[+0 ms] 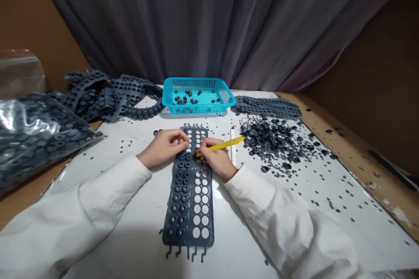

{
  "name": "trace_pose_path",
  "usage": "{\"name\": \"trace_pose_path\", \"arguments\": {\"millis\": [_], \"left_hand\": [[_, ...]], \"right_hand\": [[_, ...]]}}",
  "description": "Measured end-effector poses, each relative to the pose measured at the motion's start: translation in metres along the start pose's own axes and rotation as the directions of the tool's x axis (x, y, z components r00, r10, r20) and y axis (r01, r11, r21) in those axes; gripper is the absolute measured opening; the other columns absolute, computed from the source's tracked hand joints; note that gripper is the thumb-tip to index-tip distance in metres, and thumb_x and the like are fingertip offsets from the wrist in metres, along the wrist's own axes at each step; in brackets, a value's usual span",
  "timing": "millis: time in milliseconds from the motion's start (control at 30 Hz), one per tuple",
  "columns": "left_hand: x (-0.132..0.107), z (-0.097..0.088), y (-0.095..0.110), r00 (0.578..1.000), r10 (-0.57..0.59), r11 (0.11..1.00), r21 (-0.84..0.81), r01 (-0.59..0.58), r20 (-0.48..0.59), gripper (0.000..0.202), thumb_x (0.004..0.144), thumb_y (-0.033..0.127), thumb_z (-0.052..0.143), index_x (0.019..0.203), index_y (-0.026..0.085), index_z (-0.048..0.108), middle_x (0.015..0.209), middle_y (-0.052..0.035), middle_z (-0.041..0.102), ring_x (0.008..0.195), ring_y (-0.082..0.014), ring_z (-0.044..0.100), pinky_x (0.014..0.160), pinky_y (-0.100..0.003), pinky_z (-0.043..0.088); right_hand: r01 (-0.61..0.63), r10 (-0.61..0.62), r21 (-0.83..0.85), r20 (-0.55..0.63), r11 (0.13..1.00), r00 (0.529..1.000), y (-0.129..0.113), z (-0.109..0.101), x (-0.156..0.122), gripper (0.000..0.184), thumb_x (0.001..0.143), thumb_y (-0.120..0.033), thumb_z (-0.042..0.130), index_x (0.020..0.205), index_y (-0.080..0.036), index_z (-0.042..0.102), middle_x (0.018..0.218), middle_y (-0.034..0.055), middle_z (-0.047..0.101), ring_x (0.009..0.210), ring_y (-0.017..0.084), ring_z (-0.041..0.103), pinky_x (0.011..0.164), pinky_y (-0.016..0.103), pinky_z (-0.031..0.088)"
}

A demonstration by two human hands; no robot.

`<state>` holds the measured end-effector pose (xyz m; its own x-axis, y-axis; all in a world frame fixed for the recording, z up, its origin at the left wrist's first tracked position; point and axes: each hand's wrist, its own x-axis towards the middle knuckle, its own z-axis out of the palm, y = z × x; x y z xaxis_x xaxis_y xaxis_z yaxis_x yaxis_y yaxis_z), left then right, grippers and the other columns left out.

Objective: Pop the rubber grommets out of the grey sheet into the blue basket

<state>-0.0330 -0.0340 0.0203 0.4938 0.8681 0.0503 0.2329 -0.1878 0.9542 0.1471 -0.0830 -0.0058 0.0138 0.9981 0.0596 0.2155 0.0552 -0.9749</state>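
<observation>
On the counter (140, 235), dead centre: the rubber sheet (179, 202) lies lengthwise toward me; its right columns are empty holes, its left columns hold their rings.
Left hand (163, 148): fingers curled, pinching and pressing the sheet's upper left part.
Right hand (218, 161): closed on the yellow stick (225, 144) like a pen, its tip on the sheet just beside my left fingertips.
Step, as I judge it: pushing rings out of the sheet, row by row.
Doing it well: I pin the sheet close to the tip so it cannot buckle, press at a ring's edge, and use short pushes so the web does not tear.
Loose rings (275, 139): heaped to my right; a few lie in the blue basket (196, 82) beyond the sheet.
Risk: a freed ring may spring off among the scattered bits.
</observation>
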Motion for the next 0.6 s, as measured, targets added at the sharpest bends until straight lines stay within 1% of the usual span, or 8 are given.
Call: {"name": "trace_pose_path", "arguments": {"millis": [33,67,100,167,267,367,500,600], "left_hand": [[0.0,-0.001,0.001,0.995,0.082,0.981,0.169,-0.09,0.054,0.011,0.071,0.024,0.064,0.078,0.015,0.066,0.068,0.0003,0.057,0.06,-0.012,0.048,0.057,-0.024,0.036],[-0.001,-0.002,0.001,0.981,0.152,0.933,0.31,-0.183,0.124,0.013,0.073,0.025,0.064,0.081,0.016,0.067,0.074,-0.0012,0.06,0.065,-0.0137,0.052,0.062,-0.025,0.039],[-0.001,-0.004,0.001,0.96,0.2,0.877,0.401,-0.264,0.195,0.014,0.075,0.025,0.063,0.085,0.016,0.068,0.08,-0.0028,0.062,0.072,-0.0154,0.055,0.067,-0.026,0.042],[0.0,-0.008,0.001,0.927,0.232,0.817,0.457,-0.351,0.296,0.015,0.077,0.024,0.061,0.089,0.016,0.067,0.089,-0.0053,0.063,0.082,-0.0179,0.058,0.076,-0.029,0.044],[0.001,-0.012,0.002,0.901,0.221,0.777,0.491,-0.394,0.374,0.018,0.078,0.022,0.06,0.094,0.016,0.067,0.093,-0.0064,0.062,0.087,-0.0187,0.059,0.079,-0.03,0.045],[0.0,-0.013,0.004,0.887,0.185,0.749,0.524,-0.406,0.424,0.023,0.079,0.021,0.06,0.1,0.017,0.067,0.096,-0.0065,0.061,0.089,-0.0192,0.059,0.08,-0.03,0.046],[0.0,-0.011,0.008,0.885,0.151,0.713,0.571,-0.406,0.441,0.024,0.08,0.022,0.057,0.102,0.017,0.066,0.097,-0.0065,0.061,0.089,-0.0193,0.059,0.08,-0.03,0.046],[-0.001,-0.01,0.013,0.884,0.125,0.667,0.622,-0.411,0.451,0.024,0.082,0.021,0.055,0.102,0.017,0.066,0.097,-0.0065,0.061,0.088,-0.0195,0.06,0.079,-0.03,0.046]], "right_hand": [[-0.004,0.004,-0.003,0.001,1.0,1.0,-0.001,0.0,0.0,0.017,0.067,-0.02,0.051,0.05,-0.019,0.048,0.047,-0.0036,0.05,0.049,0.012,0.046,0.047,0.022,0.033],[-0.007,0.007,-0.006,0.003,1.0,1.0,-0.001,0.0,0.0,0.017,0.067,-0.02,0.052,0.05,-0.019,0.049,0.047,-0.0036,0.05,0.049,0.012,0.047,0.047,0.022,0.034],[-0.01,0.01,-0.009,0.005,1.0,1.0,-0.002,0.0,0.0,0.017,0.067,-0.02,0.051,0.051,-0.019,0.049,0.046,-0.0037,0.05,0.049,0.012,0.047,0.048,0.021,0.034],[-0.011,0.011,-0.013,0.008,1.0,1.0,-0.002,0.001,-0.001,0.017,0.068,-0.02,0.051,0.051,-0.019,0.049,0.047,-0.0037,0.05,0.048,0.012,0.047,0.048,0.021,0.034],[-0.004,0.004,-0.018,0.016,1.0,1.0,-0.001,0.001,-0.001,0.016,0.069,-0.02,0.05,0.052,-0.019,0.049,0.048,-0.0036,0.051,0.048,0.011,0.048,0.048,0.021,0.035],[0.013,-0.012,-0.037,0.031,0.999,0.999,-0.002,0.0,-0.001,0.017,0.069,-0.02,0.049,0.052,-0.019,0.047,0.049,-0.0035,0.051,0.048,0.011,0.048,0.048,0.021,0.035],[0.056,-0.051,-0.093,0.054,0.994,0.997,-0.006,0.001,-0.001,0.019,0.069,-0.019,0.047,0.05,-0.019,0.045,0.048,-0.0035,0.048,0.051,0.012,0.046,0.05,0.022,0.033],[0.09,-0.081,-0.134,0.071,0.987,0.994,-0.009,0.002,0.0,0.021,0.069,-0.019,0.046,0.049,-0.019,0.042,0.047,-0.0038,0.044,0.052,0.012,0.043,0.051,0.023,0.03]]}}
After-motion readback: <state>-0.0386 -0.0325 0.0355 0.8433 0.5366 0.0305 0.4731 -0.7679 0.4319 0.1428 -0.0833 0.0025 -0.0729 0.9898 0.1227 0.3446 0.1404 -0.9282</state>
